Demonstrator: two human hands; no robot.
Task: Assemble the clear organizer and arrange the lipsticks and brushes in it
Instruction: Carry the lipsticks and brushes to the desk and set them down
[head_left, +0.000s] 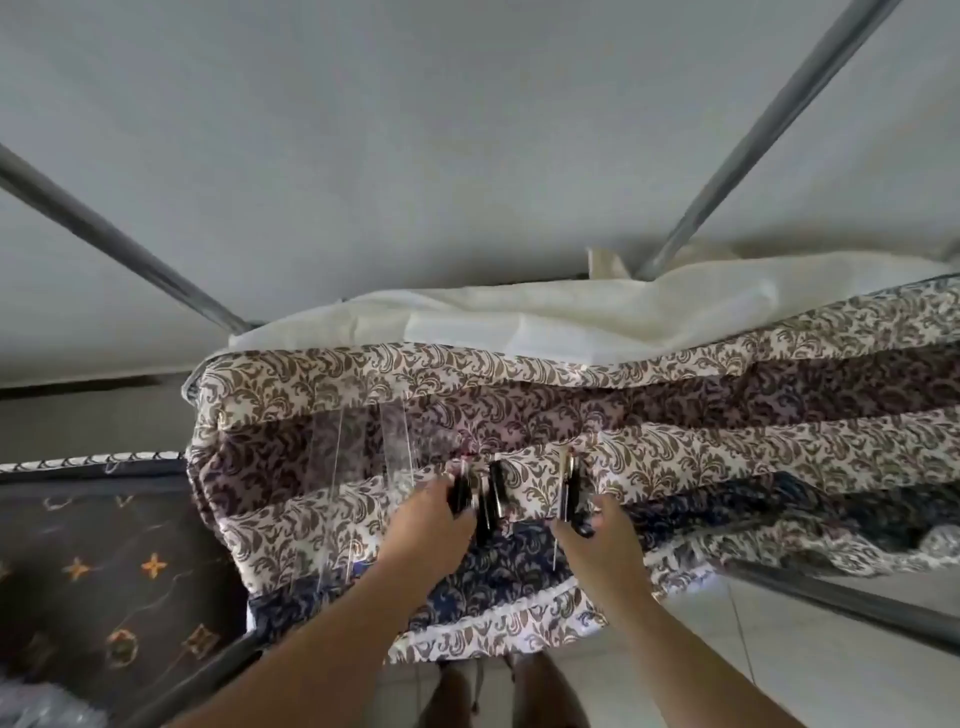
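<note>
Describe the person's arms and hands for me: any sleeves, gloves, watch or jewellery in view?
Both forearms are bare as far as the frame shows; no sleeves, gloves or watch are visible. The left hand seems to carry a ring on one finger, a small pale band near the fingertips, though blur makes that uncertain. The right hand shows no ring or wristband from this angle.

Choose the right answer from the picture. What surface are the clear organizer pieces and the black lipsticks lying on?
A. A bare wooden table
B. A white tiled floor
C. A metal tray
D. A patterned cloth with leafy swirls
D: the clear organizer pieces and the black lipsticks lie on a patterned cloth printed with brown leafy swirls, with the left hand and right hand reaching onto it.
</note>
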